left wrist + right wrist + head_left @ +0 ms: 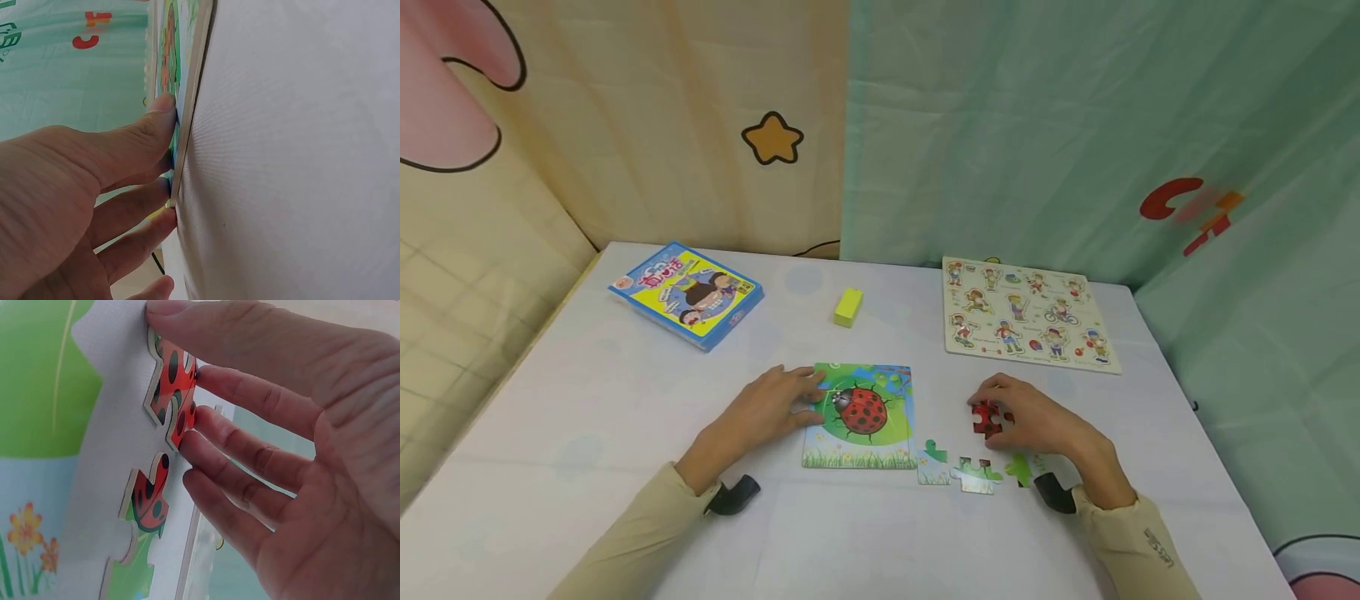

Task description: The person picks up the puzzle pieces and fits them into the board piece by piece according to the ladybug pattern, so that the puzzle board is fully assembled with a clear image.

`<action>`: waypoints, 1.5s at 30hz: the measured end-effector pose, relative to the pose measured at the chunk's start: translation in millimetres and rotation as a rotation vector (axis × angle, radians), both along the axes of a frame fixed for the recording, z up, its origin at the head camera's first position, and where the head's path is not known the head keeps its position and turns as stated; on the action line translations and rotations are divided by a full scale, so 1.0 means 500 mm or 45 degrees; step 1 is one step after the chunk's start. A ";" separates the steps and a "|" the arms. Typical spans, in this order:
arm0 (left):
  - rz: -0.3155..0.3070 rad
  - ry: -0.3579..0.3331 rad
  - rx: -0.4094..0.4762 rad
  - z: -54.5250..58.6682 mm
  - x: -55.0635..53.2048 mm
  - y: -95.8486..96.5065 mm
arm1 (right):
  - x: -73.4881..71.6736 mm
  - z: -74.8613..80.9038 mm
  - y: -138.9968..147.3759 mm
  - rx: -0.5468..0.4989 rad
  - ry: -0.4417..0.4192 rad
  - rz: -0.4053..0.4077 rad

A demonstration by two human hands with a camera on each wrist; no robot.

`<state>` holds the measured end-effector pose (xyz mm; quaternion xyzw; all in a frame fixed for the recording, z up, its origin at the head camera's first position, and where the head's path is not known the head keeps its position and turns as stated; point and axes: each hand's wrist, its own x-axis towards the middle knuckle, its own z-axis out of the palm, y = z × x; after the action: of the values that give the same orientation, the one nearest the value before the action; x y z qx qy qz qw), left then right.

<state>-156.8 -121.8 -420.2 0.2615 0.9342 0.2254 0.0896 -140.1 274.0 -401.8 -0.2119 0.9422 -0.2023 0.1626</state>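
A square ladybug picture puzzle point(880, 446) lies flat on the white table. My left hand point(763, 408) rests along its left side, the thumb point(159, 112) lying over the board's border and the other fingers at its edge. To the puzzle's right, my right hand point(1041, 421) has thumb and fingertips on opposite sides of a red, black-spotted puzzle piece point(169, 394). Beside that hand, a smaller red piece with spots point(150, 500) adjoins a green part. Nearer me lie a grass-and-flower piece point(933, 468), a notched piece point(977, 478) and a green piece point(1019, 468).
A blue and yellow box point(692, 296) sits at the back left. A small yellow block point(847, 307) stands behind the puzzle. At the back right lies a board with cartoon figures point(1030, 317). Curtains point(1000, 125) hang behind the table point(850, 533).
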 end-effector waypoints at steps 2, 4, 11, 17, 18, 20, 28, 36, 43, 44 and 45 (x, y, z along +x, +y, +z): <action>0.001 -0.006 0.000 0.000 0.000 0.000 | -0.001 -0.002 0.000 -0.012 -0.001 0.008; 0.002 -0.011 0.001 0.000 0.000 -0.001 | -0.003 -0.003 0.001 -0.019 -0.002 0.013; -0.003 -0.007 0.003 -0.001 -0.001 -0.001 | -0.008 -0.005 0.002 -0.009 0.013 0.029; -0.009 -0.005 -0.002 0.000 -0.004 0.001 | -0.006 -0.004 -0.010 0.012 0.113 0.043; -0.009 -0.006 -0.004 0.000 -0.004 0.001 | -0.006 -0.003 -0.013 0.011 0.122 0.043; -0.012 -0.007 -0.010 0.000 -0.004 0.001 | -0.005 -0.002 -0.020 0.011 0.133 0.043; -0.015 0.016 -0.019 0.000 -0.005 -0.001 | -0.010 0.003 -0.057 0.003 0.142 0.066; -0.015 0.008 -0.002 -0.001 -0.006 -0.003 | -0.031 0.020 -0.129 -0.026 0.150 0.201; -0.012 0.006 -0.003 -0.002 -0.006 0.001 | -0.042 0.012 -0.185 -0.029 0.140 0.303; -0.013 0.005 -0.003 -0.001 -0.005 0.002 | -0.042 0.011 -0.192 -0.030 0.141 0.314; -0.016 0.006 -0.005 -0.001 -0.005 0.001 | -0.043 0.008 -0.199 -0.029 0.153 0.324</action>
<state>-159.5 -121.0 -420.9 0.2679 0.9332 0.2223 0.0893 -161.4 174.6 -397.6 -0.3434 0.9133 -0.1778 0.1277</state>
